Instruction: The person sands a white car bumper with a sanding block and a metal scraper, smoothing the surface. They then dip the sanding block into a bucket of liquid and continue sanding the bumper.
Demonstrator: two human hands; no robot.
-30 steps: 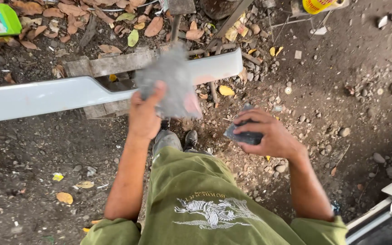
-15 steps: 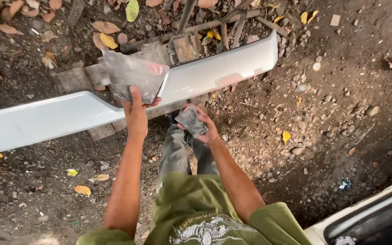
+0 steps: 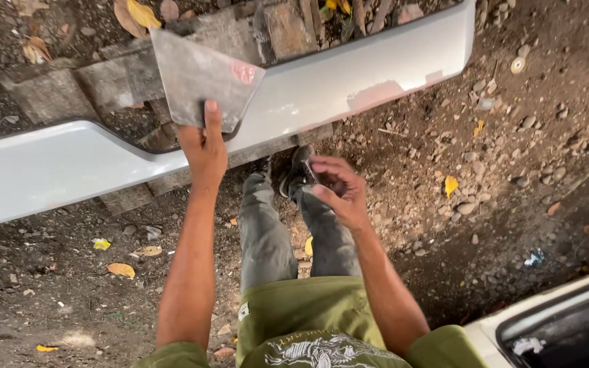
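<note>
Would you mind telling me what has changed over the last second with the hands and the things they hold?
The right hand, with its small dark pad, has swung in from the right toward the white body panel. The left hand keeps its grip on the grey mixing board, above the panel. The panel still rests on wooden blocks.

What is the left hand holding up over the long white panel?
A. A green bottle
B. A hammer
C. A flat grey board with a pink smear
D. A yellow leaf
C: the left hand grips the lower edge of a flat grey board, pink smear near its right corner, in front of the white panel.
</note>
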